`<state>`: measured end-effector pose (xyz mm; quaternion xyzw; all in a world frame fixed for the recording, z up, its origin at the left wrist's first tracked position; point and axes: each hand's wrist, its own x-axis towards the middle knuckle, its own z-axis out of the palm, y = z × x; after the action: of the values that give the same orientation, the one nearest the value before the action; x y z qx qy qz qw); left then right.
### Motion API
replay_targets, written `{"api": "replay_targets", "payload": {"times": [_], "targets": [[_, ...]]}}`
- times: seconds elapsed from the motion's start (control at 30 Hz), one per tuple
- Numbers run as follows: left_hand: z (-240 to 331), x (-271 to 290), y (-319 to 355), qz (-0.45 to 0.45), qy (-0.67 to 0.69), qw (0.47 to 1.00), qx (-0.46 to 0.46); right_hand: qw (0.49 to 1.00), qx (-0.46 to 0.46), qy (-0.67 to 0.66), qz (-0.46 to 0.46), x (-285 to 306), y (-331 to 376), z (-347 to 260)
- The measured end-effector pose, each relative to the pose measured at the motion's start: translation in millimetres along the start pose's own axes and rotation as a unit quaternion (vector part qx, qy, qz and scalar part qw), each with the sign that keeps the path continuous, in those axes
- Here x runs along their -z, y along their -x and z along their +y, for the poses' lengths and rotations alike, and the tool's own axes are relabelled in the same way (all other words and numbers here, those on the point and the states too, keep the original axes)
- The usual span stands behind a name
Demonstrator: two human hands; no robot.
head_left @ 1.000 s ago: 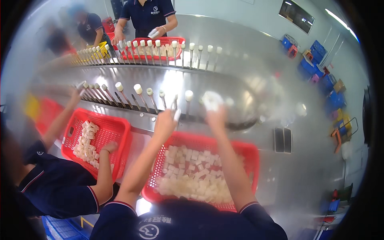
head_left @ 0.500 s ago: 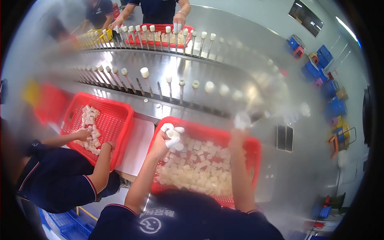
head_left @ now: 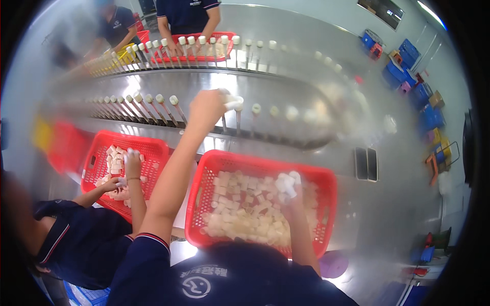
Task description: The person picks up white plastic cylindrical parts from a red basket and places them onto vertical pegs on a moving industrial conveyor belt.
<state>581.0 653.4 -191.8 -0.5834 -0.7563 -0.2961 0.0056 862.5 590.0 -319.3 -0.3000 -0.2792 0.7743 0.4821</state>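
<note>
My left hand (head_left: 208,109) reaches out over the front row of upright rods, white covers on its fingertips. Its fingers close around a short white cylindrical piece (head_left: 234,103) at the top of a rod. Low over a red perforated basket (head_left: 196,204) is my right hand (head_left: 291,191), its white-covered fingers curled together. Whether those fingers hold a piece is hard to make out, since covers and pieces are the same white. Many loose white cylindrical pieces (head_left: 250,209) fill the basket beneath.
Capped rods (head_left: 160,99) continue left in the front row, with another row (head_left: 191,42) behind. A co-worker at left handles pieces in a second red basket (head_left: 153,145); others stand across the steel table (head_left: 357,224). Two dark rectangular objects (head_left: 366,164) lie at right.
My left hand has moved from above the basket out to the rods. My right hand has dropped from near the rods into the basket. The rods have shifted, and the co-worker's hands have moved.
</note>
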Motion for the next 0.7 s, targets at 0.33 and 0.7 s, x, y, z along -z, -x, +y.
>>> {"api": "replay_targets", "payload": {"times": [0.33,0.7], "targets": [[119,-76,-45,-0.196,-0.177,0.959,-0.107,0.983,0.129,0.13,-0.013,-3,-3,-41],[141,-154,-5,-0.083,0.034,0.992,-0.085,0.938,0.288,0.186,-0.05,-81,-65,-138]]}}
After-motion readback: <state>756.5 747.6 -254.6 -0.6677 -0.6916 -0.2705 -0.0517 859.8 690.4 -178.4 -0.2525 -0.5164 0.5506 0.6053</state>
